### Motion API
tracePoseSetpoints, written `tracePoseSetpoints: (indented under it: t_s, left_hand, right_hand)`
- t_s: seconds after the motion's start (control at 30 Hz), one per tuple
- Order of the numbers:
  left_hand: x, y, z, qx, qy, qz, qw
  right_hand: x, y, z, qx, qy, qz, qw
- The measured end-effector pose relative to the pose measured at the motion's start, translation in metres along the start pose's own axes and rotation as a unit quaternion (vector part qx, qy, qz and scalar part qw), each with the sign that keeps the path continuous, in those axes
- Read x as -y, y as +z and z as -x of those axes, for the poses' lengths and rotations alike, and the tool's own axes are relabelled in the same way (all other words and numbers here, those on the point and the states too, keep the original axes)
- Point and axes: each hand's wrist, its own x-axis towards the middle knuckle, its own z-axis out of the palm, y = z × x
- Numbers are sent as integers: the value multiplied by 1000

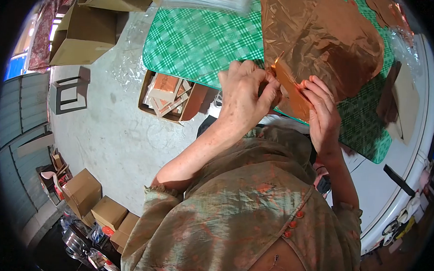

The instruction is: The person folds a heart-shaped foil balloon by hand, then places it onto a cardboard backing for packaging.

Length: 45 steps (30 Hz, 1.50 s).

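A flat copper-coloured foil piece (294, 93) with straight edges lies between my hands at the near edge of the table. My left hand (247, 93) is closed, thumb and forefinger pinched at the left side of this piece; its fingertips partly hide the spot. On the right side, my right hand (322, 108) holds the piece, with the thumb at the near edge and the fingers over its top. Beyond them spreads a large, wrinkled copper-coloured foil sheet (344, 44), partly under the held piece.
The table has a green checked cloth (201, 44). Clear plastic sleeves (205, 0) are stacked at its far edge. Below left stands an open cardboard box (194, 102) with copper-faced pieces. Left on the floor are a grey stool (68, 93) and cardboard boxes (83, 190). A white vehicle (392, 189) is at right.
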Motion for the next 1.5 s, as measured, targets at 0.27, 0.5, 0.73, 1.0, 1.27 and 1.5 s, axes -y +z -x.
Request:
tracePoseSetpoints:
  t_s: [0.27, 0.5, 0.73, 1.0, 1.27, 1.5]
  left_hand:
    - [8, 0, 6, -12, 12, -34, 999]
    - [6, -6, 7, -5, 14, -65, 998]
    - [7, -8, 4, 2, 30, -72, 997]
    - [8, -10, 2, 13, 42, -90, 995]
    - [7, -23, 0, 27, 24, -96, 995]
    - [12, -31, 3, 53, 36, -89, 994]
  right_hand:
    - [4, 0, 3, 25, -32, 51, 998]
    - [7, -1, 3, 30, -67, 84, 994]
    - [3, -3, 6, 18, -106, 156, 982]
    - [1, -8, 12, 24, -105, 166, 980]
    - [-1, -7, 12, 26, -106, 154, 982]
    - [0, -8, 12, 33, -99, 153, 983]
